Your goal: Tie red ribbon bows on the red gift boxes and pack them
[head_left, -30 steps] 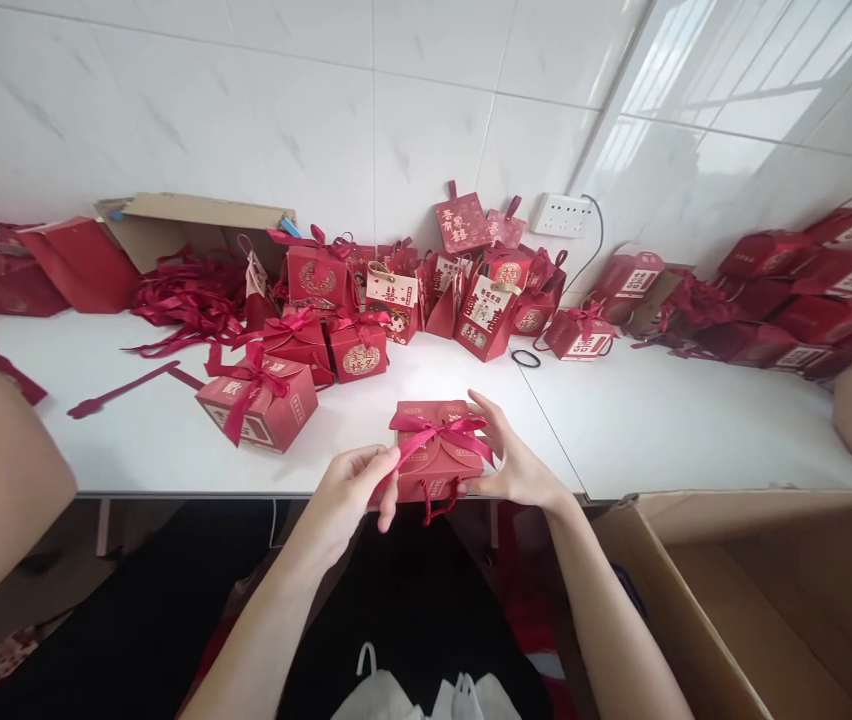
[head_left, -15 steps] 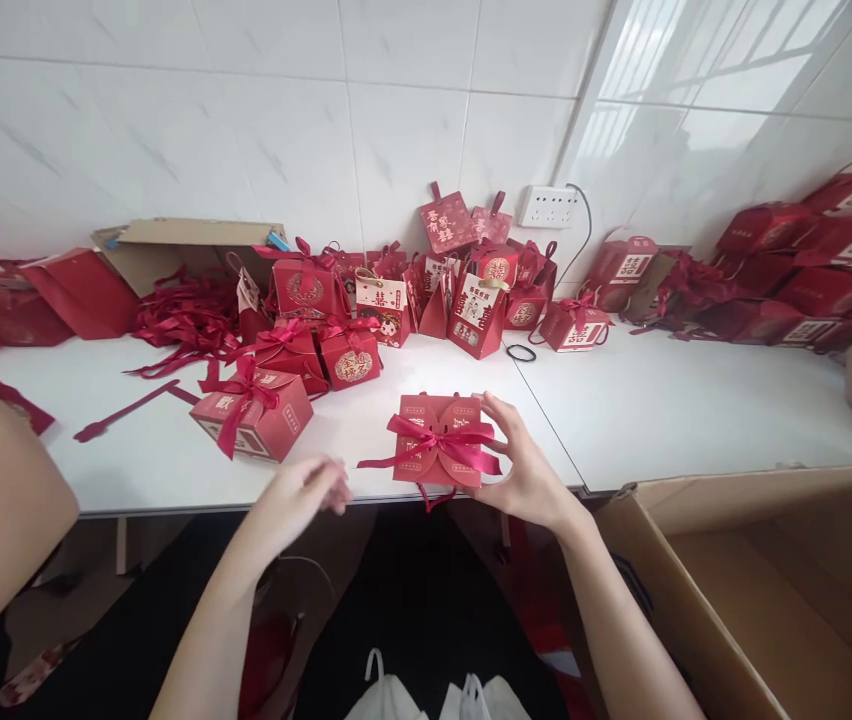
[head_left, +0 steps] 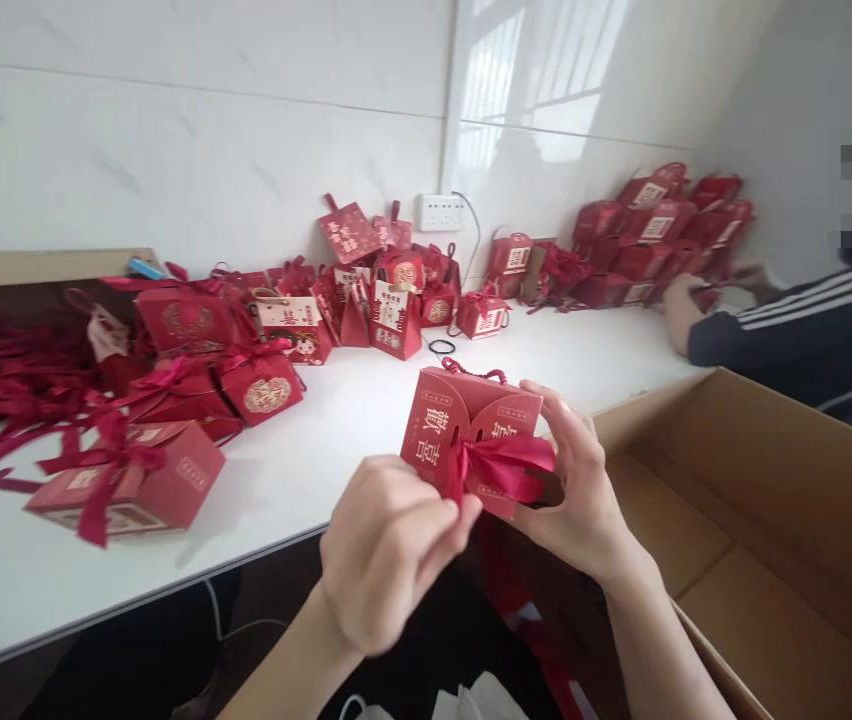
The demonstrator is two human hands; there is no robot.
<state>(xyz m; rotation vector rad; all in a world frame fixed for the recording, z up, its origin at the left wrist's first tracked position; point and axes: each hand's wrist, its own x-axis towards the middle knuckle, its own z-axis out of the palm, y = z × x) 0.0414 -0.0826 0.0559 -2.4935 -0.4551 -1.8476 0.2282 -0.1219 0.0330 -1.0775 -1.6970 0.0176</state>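
Note:
A red gift box (head_left: pixel 433 415) with gold lettering and a cord handle is raised in front of me, tilted, over the table's front edge. My right hand (head_left: pixel 576 480) grips its right side, thumb below and fingers behind. A dark pink ribbon (head_left: pixel 508 465) is tied in a bow across its top. Thumb and fingers of my left hand (head_left: pixel 396 540) pinch a lower-left part of this ribbon, closed beside the box. On the table to the left stands another ribboned red box (head_left: pixel 163 475).
An open cardboard carton (head_left: pixel 756 540) stands at the right. Several gift boxes line the white table (head_left: pixel 276 480) along the wall, with loose ribbons (head_left: pixel 13 370) at left. Stacked red boxes (head_left: pixel 651 230) are far right, near another person's dark striped sleeve (head_left: pixel 793 320).
The view has turned right. My right hand has lifted and tilted the box toward the carton side, and my left hand has come over from beside it to pinch the ribbon.

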